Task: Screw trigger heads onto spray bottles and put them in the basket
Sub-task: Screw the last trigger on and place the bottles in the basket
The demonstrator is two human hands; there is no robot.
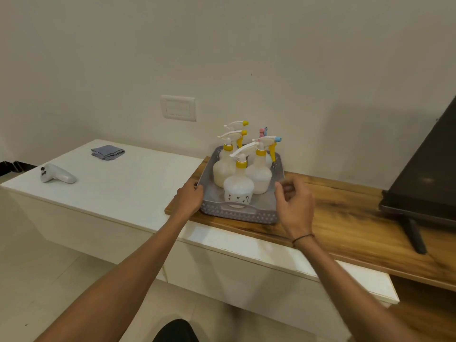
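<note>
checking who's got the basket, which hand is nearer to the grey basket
Left. The left hand touches the left rim of the grey basket, fingers at its edge. The right hand hangs just off the right side, fingers loosely curled, apparently not touching it.

A white game controller (57,174) lies on the white counter (118,183) at nine o'clock. A folded grey cloth (107,152) sits behind it. A wall switch (178,108) is at twelve. A dark screen (424,174), maybe a TV, stands on the wooden shelf (345,218) at three.
</note>
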